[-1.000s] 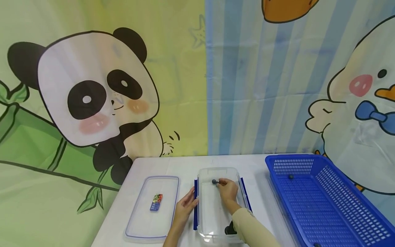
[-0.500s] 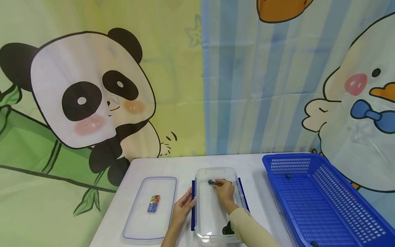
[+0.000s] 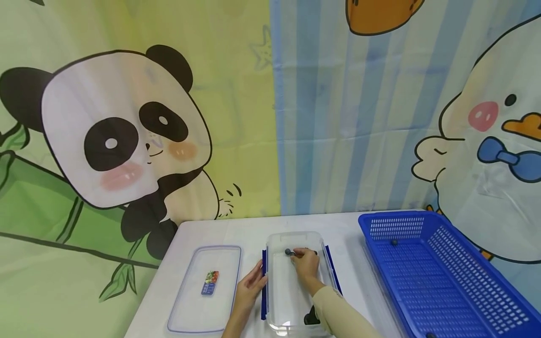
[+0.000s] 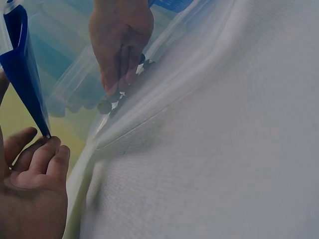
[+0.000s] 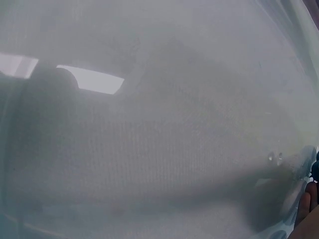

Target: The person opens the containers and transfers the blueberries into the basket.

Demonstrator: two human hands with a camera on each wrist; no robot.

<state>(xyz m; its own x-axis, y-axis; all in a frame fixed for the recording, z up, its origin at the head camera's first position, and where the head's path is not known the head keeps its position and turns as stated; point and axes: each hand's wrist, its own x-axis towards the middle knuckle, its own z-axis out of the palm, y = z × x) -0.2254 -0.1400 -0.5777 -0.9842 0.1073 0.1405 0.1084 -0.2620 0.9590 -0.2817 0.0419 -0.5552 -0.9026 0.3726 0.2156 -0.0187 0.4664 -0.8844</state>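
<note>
A clear plastic box (image 3: 283,286) with blue side flaps stands lengthwise on the table. My right hand (image 3: 307,265) reaches into its far half and pinches a small dark ball that looks like a blueberry (image 3: 293,253). Another blueberry (image 3: 288,252) lies just left of those fingertips; in the left wrist view, several dark balls show through the wall near the right hand (image 4: 122,45). My left hand (image 3: 249,286) rests against the box's left side, its fingertips touching the lower edge of the blue flap (image 4: 25,79). The right wrist view shows mostly hazy plastic and only a few fingers.
To the left lies a clear lid (image 3: 211,314) with a violet-blue rim and a colourful label (image 3: 210,283). A blue mesh basket (image 3: 422,277) stands at the right, with one blueberry (image 3: 394,242) at its far end and another dark ball (image 3: 430,335) near.
My right hand's fingertips have shifted slightly left, nearer the blueberry at the left. The left hand stays at the flap. The whole head view has drifted a little.
</note>
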